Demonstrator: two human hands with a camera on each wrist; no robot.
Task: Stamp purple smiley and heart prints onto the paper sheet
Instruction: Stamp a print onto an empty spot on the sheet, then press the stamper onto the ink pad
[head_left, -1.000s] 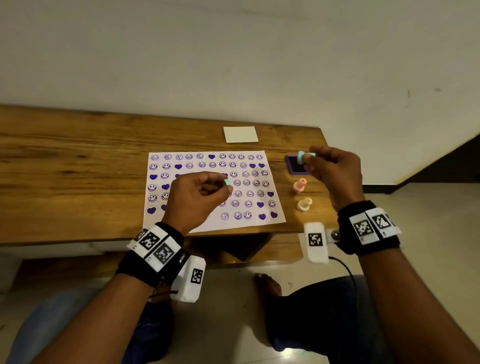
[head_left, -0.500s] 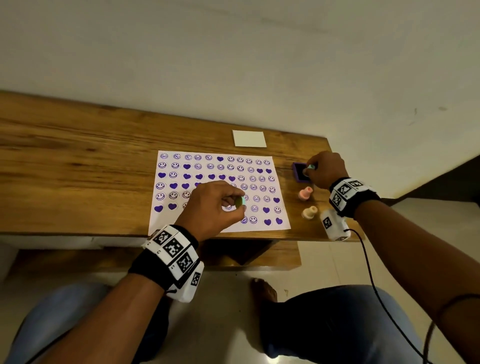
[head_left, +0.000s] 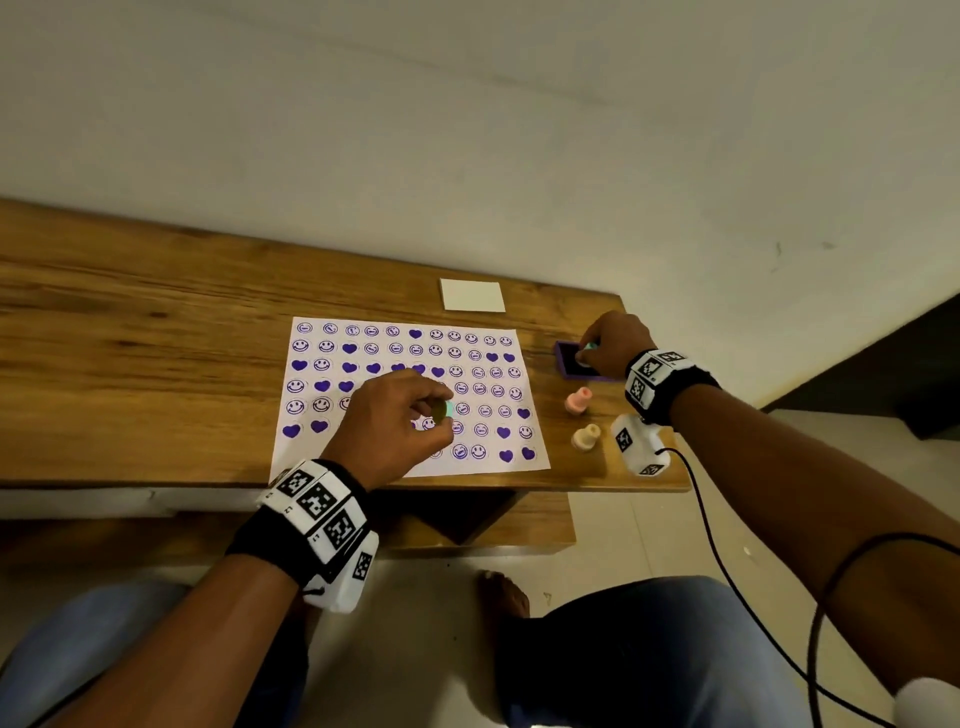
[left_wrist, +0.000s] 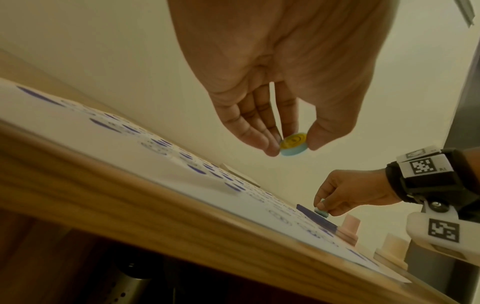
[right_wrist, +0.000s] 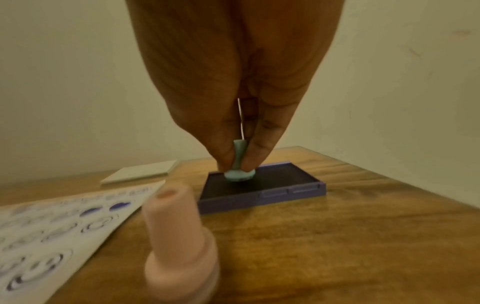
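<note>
Above the paper sheet (head_left: 410, 395), left hand (head_left: 389, 421) pinching a teal stamp (left_wrist: 293, 147) (yellow-faced); right hand (right_wrist: 233, 82) pinching another stamp (right_wrist: 239, 164) on the ink pad (right_wrist: 280, 185)

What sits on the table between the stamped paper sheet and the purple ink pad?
Nothing: in the head view only bare wooden table separates the white stamped paper sheet from the purple ink pad. The pink stamp stands nearer the person.

Both hands and the worktop (head_left: 130, 332) are seen from above and behind by the head camera. The left hand (left_wrist: 272, 82) is viewed closely from beneath its wrist, the right hand (right_wrist: 233, 82) likewise; the ink pad (right_wrist: 259, 191) is shared by all views.
</note>
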